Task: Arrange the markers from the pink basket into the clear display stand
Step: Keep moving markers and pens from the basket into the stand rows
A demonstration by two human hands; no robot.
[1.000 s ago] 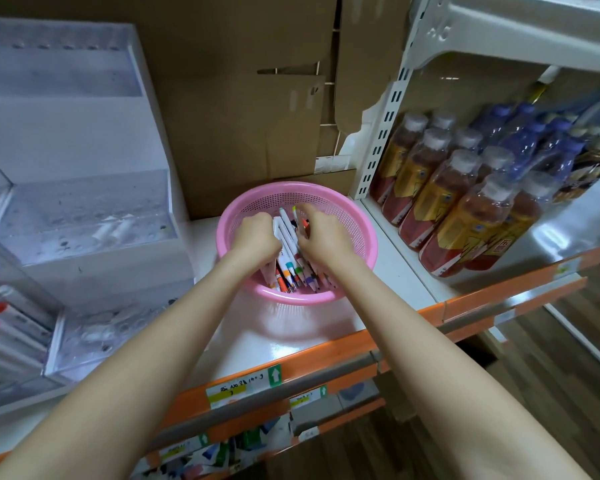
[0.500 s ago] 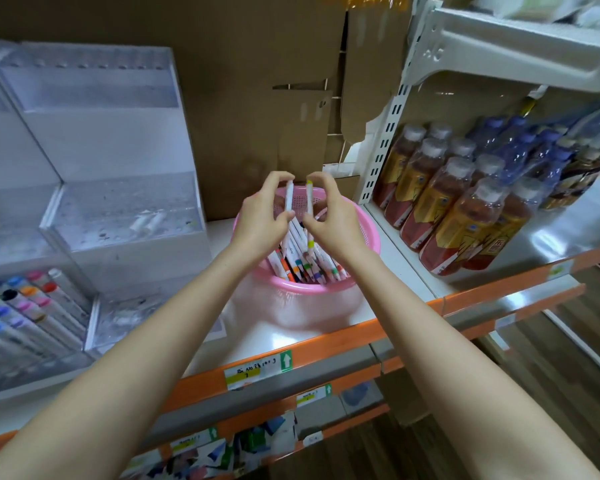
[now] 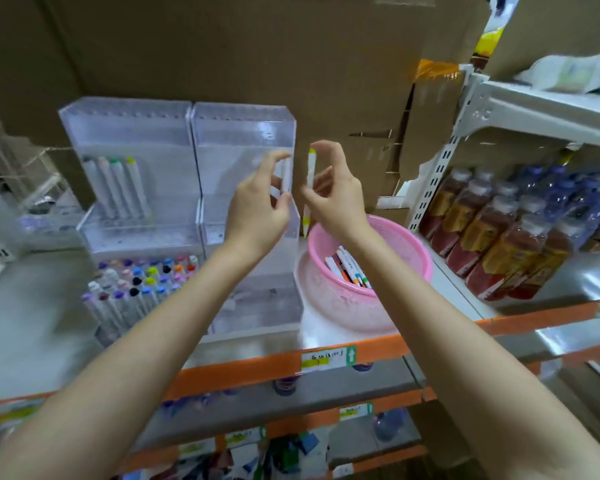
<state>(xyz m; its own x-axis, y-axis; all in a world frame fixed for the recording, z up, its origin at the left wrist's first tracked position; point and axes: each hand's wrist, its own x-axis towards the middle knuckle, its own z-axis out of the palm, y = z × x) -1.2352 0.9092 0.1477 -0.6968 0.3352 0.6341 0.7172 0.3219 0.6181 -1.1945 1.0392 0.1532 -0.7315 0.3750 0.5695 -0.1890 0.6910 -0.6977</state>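
Observation:
My left hand (image 3: 262,202) pinches a white marker (image 3: 286,174) upright in front of the right clear display stand (image 3: 243,133). My right hand (image 3: 333,192) holds a second white marker with yellow-green ends (image 3: 309,188), also upright, above the left rim of the pink basket (image 3: 409,244). Several more markers (image 3: 350,268) lie inside the basket. The left clear stand (image 3: 129,126) has several markers standing in its upper tier and many colour-capped markers (image 3: 142,282) in its lower tier.
Bottled drinks (image 3: 499,237) fill the shelf to the right behind a white upright (image 3: 440,168). Cardboard (image 3: 257,46) backs the shelf. The orange shelf edge (image 3: 257,365) runs along the front, with more goods on the shelf below.
Both hands have lifted out of the basket, each with one marker, and moved up and left toward the clear stand. The view has swung left, showing more of the stands.

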